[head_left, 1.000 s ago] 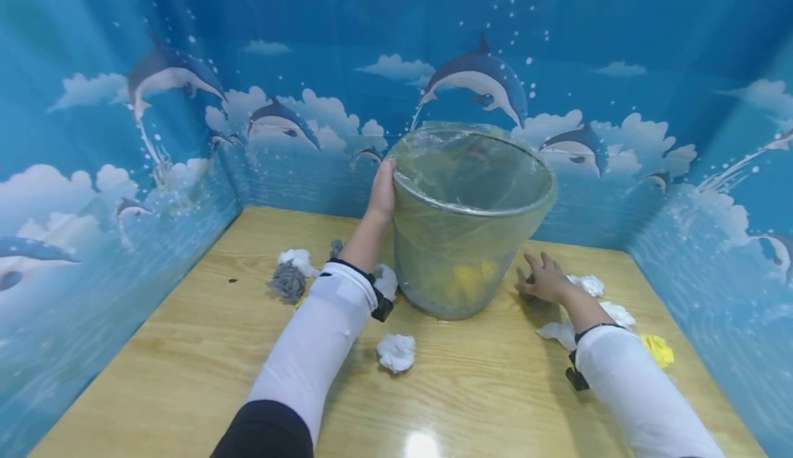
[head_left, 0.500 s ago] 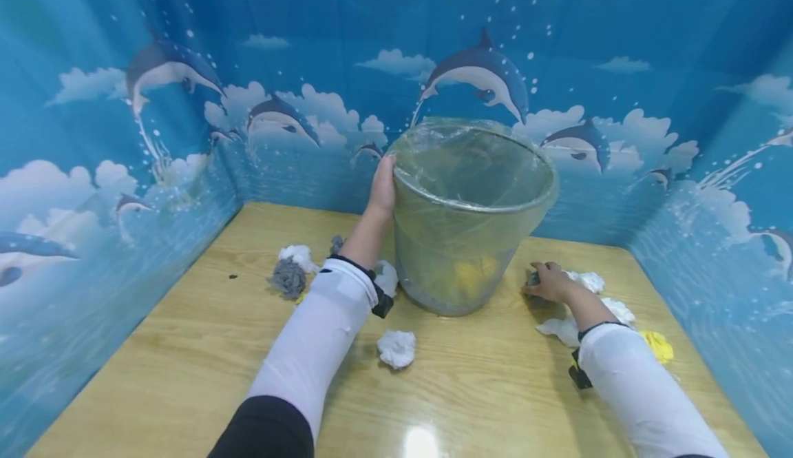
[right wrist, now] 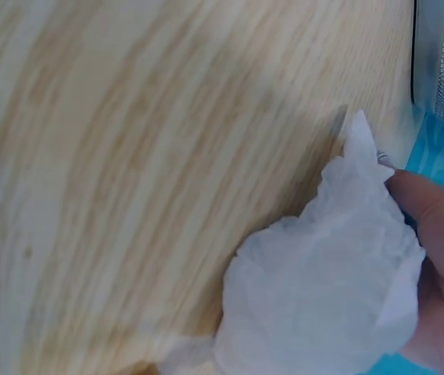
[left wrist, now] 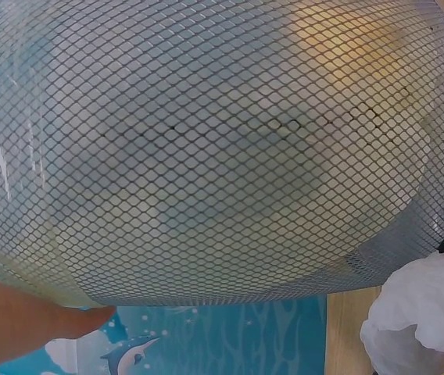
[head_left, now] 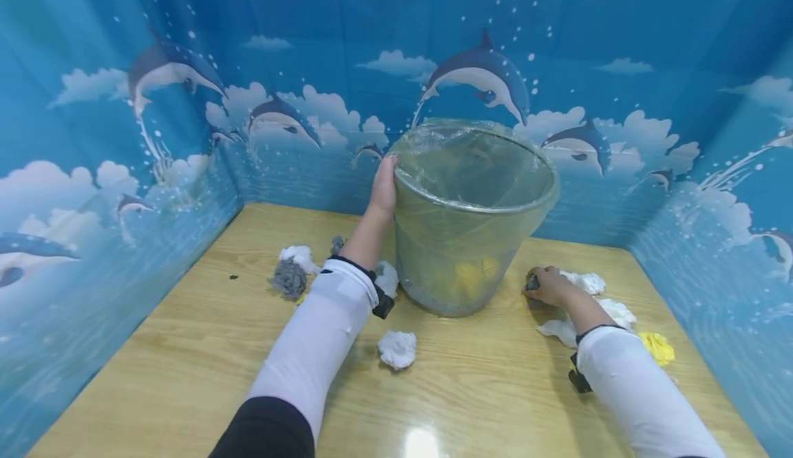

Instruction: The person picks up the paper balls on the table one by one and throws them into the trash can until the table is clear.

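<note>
Frame right, my right hand has just closed round a grey wad, likely secured; centre, my left hand grips the bin.

left hand grips lined bin near the rim, yellow stuff visible through its wall. right hand pinches dark wad on wood table, white wads close by. lone white wad in front. dolphin backdrop behind.
</note>
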The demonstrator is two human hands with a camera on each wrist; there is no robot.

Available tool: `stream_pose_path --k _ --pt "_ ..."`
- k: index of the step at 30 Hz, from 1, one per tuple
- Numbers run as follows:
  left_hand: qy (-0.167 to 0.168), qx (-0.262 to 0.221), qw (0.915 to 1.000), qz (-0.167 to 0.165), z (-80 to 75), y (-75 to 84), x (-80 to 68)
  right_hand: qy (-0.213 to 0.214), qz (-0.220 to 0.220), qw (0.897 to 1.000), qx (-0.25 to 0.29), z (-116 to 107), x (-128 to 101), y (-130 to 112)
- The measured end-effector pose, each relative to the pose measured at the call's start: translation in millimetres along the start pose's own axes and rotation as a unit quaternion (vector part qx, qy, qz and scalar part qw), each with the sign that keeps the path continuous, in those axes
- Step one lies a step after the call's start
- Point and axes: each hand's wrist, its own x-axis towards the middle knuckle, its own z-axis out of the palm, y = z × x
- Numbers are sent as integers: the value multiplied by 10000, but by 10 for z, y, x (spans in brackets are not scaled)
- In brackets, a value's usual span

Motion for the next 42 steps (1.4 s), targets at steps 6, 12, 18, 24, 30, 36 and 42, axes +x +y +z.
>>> stream_pose_path --k 6,12,18,24,30,36,42 --pt "26 25 9997 -247 12 13 -7 101 -302 9991 -276 4 8 -7" --pt "27 5 9997 -254 14 10 -8 158 -530 9977 -396 -14 -2 1" --pt "0 60 9996 -286 24 13 -6 179 -661 9972 -308 -10 10 42" --pt "-14 55 9996 -279 25 7 -6 165 -720 9969 -251 6 47 95" --pt "-50 42 9997 -222 28 -1 2 175 -677 9973 -205 -36 -2 71" --pt "-34 14 9998 -186 24 15 -18 199 -514 9982 -223 -139 -14 67" --pt "6 -32 9998 -174 13 27 -42 472 -622 9965 -284 -289 -16 93"
